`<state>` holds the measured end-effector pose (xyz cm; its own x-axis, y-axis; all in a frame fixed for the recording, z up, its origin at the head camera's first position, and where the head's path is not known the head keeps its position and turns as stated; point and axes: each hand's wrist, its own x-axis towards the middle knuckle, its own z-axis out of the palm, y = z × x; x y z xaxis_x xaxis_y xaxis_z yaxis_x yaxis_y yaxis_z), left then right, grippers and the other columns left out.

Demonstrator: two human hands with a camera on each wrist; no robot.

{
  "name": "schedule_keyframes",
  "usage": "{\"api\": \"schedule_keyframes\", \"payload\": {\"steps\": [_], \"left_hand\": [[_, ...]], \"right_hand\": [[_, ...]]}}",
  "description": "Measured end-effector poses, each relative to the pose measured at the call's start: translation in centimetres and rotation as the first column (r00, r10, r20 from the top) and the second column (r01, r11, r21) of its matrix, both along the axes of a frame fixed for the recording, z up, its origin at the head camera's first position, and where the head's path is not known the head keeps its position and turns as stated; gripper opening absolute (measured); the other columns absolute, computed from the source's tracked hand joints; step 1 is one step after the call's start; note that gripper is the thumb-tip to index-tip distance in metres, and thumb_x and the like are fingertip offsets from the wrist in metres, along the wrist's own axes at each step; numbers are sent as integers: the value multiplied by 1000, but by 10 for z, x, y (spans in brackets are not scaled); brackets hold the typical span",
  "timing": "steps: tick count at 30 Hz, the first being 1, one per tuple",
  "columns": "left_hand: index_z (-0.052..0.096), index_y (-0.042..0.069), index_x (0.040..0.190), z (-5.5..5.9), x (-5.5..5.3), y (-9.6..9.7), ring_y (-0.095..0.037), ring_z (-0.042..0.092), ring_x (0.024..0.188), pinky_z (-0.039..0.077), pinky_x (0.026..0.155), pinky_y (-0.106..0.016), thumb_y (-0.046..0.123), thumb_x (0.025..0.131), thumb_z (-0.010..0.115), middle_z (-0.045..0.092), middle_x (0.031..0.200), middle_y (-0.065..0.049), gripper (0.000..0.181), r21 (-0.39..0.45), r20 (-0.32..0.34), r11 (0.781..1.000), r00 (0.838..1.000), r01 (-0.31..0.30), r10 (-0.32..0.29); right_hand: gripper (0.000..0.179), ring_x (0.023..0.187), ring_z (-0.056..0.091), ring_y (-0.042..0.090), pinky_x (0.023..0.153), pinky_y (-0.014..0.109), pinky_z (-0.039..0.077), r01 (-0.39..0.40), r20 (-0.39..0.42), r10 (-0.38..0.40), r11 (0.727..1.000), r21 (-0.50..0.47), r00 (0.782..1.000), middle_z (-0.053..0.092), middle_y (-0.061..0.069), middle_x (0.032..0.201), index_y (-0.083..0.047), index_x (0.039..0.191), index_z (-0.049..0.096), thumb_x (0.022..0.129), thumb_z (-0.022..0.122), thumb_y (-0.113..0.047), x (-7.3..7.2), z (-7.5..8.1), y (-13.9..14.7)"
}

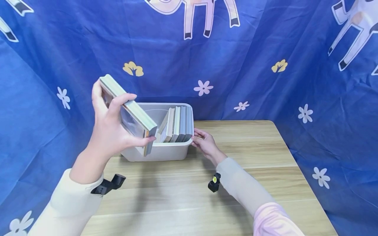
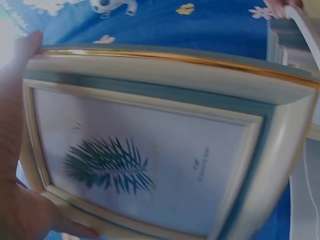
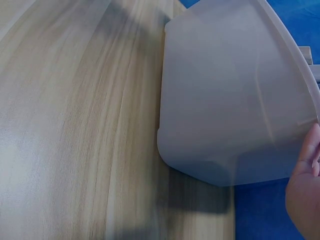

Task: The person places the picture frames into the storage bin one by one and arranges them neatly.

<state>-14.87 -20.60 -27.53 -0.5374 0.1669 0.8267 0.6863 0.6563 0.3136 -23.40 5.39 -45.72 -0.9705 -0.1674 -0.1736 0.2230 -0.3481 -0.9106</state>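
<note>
My left hand [image 1: 107,126] holds a picture frame [image 1: 134,111] by its edges, tilted above the left part of a white plastic bin [image 1: 156,154]. In the left wrist view the picture frame [image 2: 250,112] shows cream and blue-green moulding, a gold line and a dark green leaf print. My right hand [image 1: 208,146] grips the bin's right rim near its front corner; its thumb [image 3: 309,150] shows on the rim in the right wrist view. Inside the bin, several frames [image 1: 177,124] stand on edge at the right, the leftmost leaning. Their faces are hidden.
The bin stands on a wood-grain table [image 1: 251,157], close to its back edge. A blue curtain [image 1: 165,65] with flowers and animal figures hangs behind and at both sides. Black wrist cameras [image 1: 109,185] sit on both forearms.
</note>
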Motion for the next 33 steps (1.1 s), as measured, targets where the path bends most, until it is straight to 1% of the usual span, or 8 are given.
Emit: {"api": "schedule_keyframes", "payload": {"steps": [5,11,18,21,24,28,31,33], "left_hand": [[52,16,121,-3,-20,-5,-30,12,136,34,102,-52,57,44,84,6,149,-18,93,-43,-4,996,996,84,-84],[52,15,119,-11,-49,-11,-32,15,136,33,104,-50,68,45,82,5,148,-21,96,-79,-15,979,981,190,-192],[52,19,117,-23,-74,-17,-34,13,137,30,106,-53,77,44,76,4,147,-25,97,-125,25,964,972,234,-233],[52,18,118,-28,-82,-18,-36,14,136,29,107,-52,71,42,80,3,147,-25,96,-138,50,951,960,278,-274],[52,17,117,-34,-89,-19,-37,15,135,28,108,-49,55,38,88,3,146,-24,95,-148,70,939,950,311,-303],[51,16,118,-41,-96,-22,-37,17,134,29,108,-50,38,32,94,3,147,-24,99,-178,107,937,952,301,-285],[50,15,119,-48,-101,-24,-39,17,134,34,103,-55,35,31,95,3,148,-24,101,-214,156,939,958,271,-241],[48,15,120,-52,-104,-25,-41,17,133,37,99,-59,35,33,95,2,148,-24,101,-240,197,936,957,256,-211]], "right_hand": [[51,74,59,8,63,15,54,1,4,-1,1000,3,1000,52,10,111,8,138,40,89,52,15,0,-1,0],[52,74,59,8,63,14,54,1,10,-1,1000,2,1000,53,10,112,7,138,41,89,53,15,0,-2,1],[51,73,59,8,62,14,54,0,1,0,1000,-3,1000,52,9,109,9,138,41,89,53,15,0,-2,2],[50,73,59,8,62,14,54,-4,-4,4,1000,0,1000,52,9,109,9,138,41,89,53,15,0,-3,2],[51,73,59,8,63,14,54,-4,2,4,1000,-1,1000,53,8,109,8,138,42,89,53,15,0,-3,2],[51,73,59,8,63,15,54,0,5,0,1000,0,1000,53,8,109,8,138,42,89,53,15,1,-3,2],[51,73,59,8,63,15,54,-2,1,2,1000,3,1000,53,8,109,8,138,41,89,53,15,1,-3,3],[51,73,59,8,63,15,54,-5,-3,5,1000,3,1000,53,9,110,8,138,41,89,53,15,0,-3,3]]}}
